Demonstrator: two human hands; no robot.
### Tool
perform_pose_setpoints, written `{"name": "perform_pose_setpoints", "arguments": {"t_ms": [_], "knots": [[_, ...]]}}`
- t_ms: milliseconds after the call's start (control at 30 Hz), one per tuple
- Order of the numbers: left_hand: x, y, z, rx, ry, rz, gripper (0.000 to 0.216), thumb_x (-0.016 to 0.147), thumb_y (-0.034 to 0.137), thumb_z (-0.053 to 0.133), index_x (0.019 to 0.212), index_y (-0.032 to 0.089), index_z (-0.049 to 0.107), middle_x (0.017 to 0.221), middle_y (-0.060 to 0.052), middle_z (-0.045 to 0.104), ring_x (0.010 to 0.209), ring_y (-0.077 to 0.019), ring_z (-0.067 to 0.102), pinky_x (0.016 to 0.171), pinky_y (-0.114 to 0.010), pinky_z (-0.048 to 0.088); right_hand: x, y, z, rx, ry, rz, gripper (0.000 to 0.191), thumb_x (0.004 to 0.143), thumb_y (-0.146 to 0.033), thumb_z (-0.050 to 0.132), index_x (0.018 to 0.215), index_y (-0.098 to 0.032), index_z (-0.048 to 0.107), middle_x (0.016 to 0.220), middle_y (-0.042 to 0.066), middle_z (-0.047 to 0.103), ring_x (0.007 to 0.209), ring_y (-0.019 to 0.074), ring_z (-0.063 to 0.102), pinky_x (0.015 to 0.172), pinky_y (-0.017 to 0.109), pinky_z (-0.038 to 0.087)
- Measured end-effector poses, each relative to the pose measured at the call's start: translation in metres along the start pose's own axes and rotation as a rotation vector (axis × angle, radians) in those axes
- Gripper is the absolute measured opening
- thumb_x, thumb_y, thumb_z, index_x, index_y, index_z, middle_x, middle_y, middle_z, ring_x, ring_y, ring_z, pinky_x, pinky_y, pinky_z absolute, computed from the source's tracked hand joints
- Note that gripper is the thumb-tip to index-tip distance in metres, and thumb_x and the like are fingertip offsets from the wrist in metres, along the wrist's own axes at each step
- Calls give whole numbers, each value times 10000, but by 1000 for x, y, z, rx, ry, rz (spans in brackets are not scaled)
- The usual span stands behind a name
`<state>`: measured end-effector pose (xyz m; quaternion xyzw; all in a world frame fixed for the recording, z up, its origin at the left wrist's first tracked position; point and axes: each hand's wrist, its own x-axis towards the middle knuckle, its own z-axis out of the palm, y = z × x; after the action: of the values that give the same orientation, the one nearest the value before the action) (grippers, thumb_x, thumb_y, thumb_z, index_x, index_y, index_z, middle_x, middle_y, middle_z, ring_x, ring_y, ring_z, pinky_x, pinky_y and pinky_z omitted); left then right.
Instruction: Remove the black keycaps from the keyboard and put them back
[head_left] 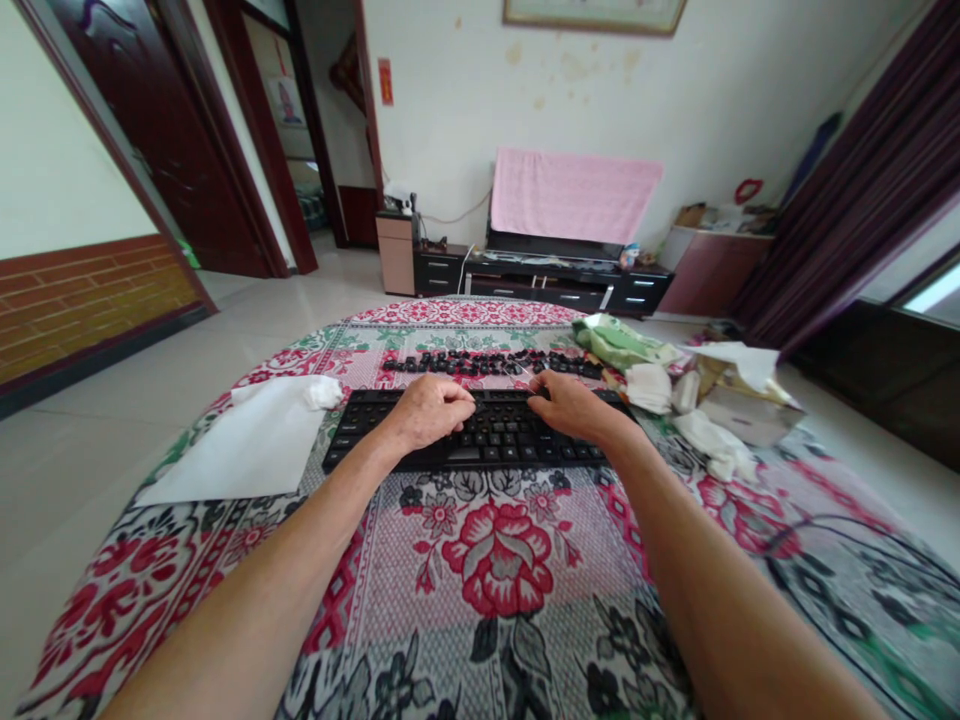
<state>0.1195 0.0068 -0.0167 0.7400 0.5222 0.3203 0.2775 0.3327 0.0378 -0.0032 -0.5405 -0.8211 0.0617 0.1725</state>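
A black keyboard (495, 430) lies on a round table covered with a flowered cloth (495, 560). My left hand (427, 410) rests on its left-middle part, fingers curled down onto the keys. My right hand (570, 403) sits on the upper right part, fingers bent and pinched near the top row; whether it holds a key is hidden. Behind the keyboard a row of loose black keycaps (487, 363) lies on the cloth.
A white sheet of paper (247, 450) with a crumpled tissue (324, 392) lies left of the keyboard. Right of it are a green bag (619, 342), crumpled tissues (712, 440) and wrappers. Beyond the table stand a TV cabinet (547, 280) draped with a pink towel, and doorways.
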Motion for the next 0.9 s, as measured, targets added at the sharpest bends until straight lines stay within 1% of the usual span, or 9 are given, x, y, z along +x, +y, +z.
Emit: {"name": "perform_pose_setpoints", "arguments": {"t_ms": [167,300,367,433,567,633,700,767,900], "knots": [[-1,1,0,-25,-20,-12,218,649,269,434,747,170,602,511,7,563,456,-80,509,437,-181,390,-2,6,-6,-54,-196,-76,177,651,-249,426,714,-182,577,685,46,590,621,128,490,568,234,329],[-2,3,-2,-26,-34,-16,219,649,270,436,754,171,600,515,7,564,453,-79,504,438,-184,393,-3,8,-9,-89,-254,-50,161,624,-259,472,657,-183,610,596,45,579,545,121,473,508,246,309],[-2,5,-2,-26,-43,-23,220,650,270,438,759,168,600,514,6,564,452,-78,502,444,-189,396,-4,6,-12,-106,-246,-18,141,598,-268,508,618,-178,613,549,45,562,504,118,456,481,253,297],[-2,6,-2,-32,-57,-41,221,649,271,442,760,164,600,512,5,562,452,-78,500,442,-191,397,-5,0,-15,-84,-176,-28,128,576,-261,535,634,-180,618,570,44,565,516,120,459,487,256,303],[-2,8,-1,-50,-88,-61,209,647,274,448,746,165,596,521,7,554,454,-78,496,424,-189,392,-7,-27,-20,198,-8,-247,283,599,-207,516,872,-217,587,811,26,580,658,114,488,580,239,347],[-3,8,-1,-63,-98,-51,199,651,274,445,732,166,592,528,9,548,457,-76,495,424,-187,392,-9,-41,-18,321,-26,-318,309,611,-182,497,907,-228,573,828,8,575,674,101,485,602,228,350],[-3,7,-1,-81,-107,-41,193,655,275,441,720,164,586,530,12,540,461,-75,496,428,-186,394,-9,-51,-15,345,-67,-348,257,629,-167,469,845,-224,595,765,-5,578,667,93,481,615,224,343],[-4,7,-1,-99,-114,-33,191,658,278,439,705,159,581,525,14,531,466,-76,497,432,-187,396,-9,-55,-12,336,-96,-363,230,643,-160,444,797,-215,606,719,-12,577,651,87,477,612,219,338],[-4,7,0,-133,-131,-25,199,664,288,435,703,153,576,527,14,528,474,-78,496,441,-191,398,-9,-54,-9,346,-110,-375,237,648,-162,434,812,-206,600,703,-16,579,614,78,471,577,209,331]]}}
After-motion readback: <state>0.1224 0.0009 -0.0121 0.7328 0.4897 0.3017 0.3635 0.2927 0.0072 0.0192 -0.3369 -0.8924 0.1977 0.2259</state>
